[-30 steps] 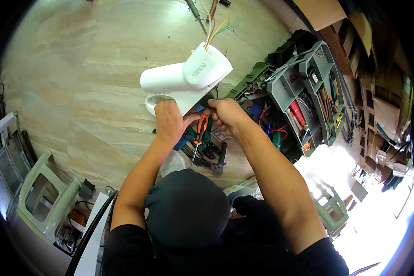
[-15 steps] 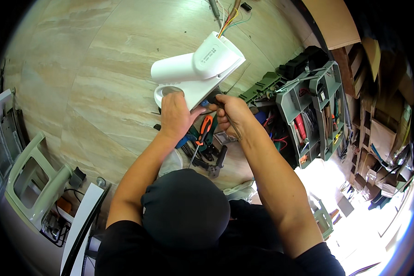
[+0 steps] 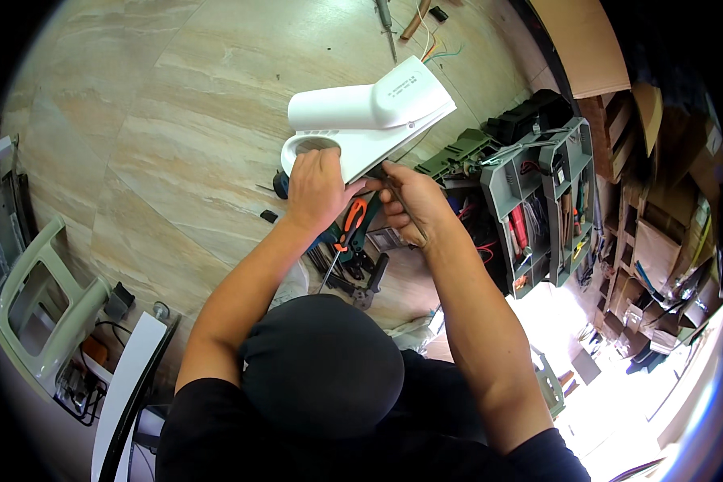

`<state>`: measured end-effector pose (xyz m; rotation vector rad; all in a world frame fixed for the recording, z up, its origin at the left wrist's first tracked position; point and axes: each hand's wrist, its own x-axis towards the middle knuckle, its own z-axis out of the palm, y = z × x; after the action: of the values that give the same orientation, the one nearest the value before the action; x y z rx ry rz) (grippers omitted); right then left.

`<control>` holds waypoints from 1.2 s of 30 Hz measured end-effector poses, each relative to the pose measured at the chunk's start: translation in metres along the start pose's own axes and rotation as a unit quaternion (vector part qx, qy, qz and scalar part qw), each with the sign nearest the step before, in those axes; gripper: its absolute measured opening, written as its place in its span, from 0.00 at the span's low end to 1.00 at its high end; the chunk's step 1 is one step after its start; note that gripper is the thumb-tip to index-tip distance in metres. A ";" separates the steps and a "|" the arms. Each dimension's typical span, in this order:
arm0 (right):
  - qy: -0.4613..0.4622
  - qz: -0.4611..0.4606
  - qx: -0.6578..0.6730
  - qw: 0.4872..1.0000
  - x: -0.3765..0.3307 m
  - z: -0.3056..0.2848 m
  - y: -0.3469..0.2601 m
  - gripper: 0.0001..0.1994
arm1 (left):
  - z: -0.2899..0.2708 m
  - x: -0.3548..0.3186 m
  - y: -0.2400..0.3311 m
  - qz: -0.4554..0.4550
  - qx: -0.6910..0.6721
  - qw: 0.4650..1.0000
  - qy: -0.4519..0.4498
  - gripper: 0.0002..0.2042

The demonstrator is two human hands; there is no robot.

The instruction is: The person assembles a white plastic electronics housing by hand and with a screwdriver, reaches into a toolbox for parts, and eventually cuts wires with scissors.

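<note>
My left hand [image 3: 316, 186] grips the white plastic housing [image 3: 337, 110], its fingers hooked over the rim of the oval opening. The housing is tilted, and thin coloured wires [image 3: 430, 55] come out at its far end. At its near right edge my right hand [image 3: 410, 201] is closed on a thin dark rod or cable [image 3: 406, 210]; I cannot make out which. The upper end of that piece meets the housing's underside, which is hidden. Below the hands lies a screwdriver with an orange and black handle [image 3: 351, 222], near a dark hand tool [image 3: 373, 281].
To the right stands an opened grey-green toolbox [image 3: 530, 197] with tools in its compartments. Cardboard pieces [image 3: 582, 44] lean beyond it. A slim grey tool [image 3: 386, 28] lies on the tiled floor [image 3: 136, 120]. At the left is a pale green plastic chair [image 3: 52, 297].
The housing has shifted to the right and turned slightly, with both hands keeping their holds. Less of the wires shows at its far end. The view has also shifted a little.
</note>
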<state>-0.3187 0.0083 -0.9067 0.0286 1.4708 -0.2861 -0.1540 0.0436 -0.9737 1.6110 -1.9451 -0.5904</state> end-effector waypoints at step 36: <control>0.007 -0.008 -0.053 0.999 -0.006 0.001 -0.002 0.18 | -0.006 0.009 0.010 -0.025 0.024 0.997 -0.069 0.24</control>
<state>-0.3184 0.0070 -0.9001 -0.0668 1.4994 -0.2219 -0.1592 0.0370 -0.9619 1.6917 -2.0378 -0.6970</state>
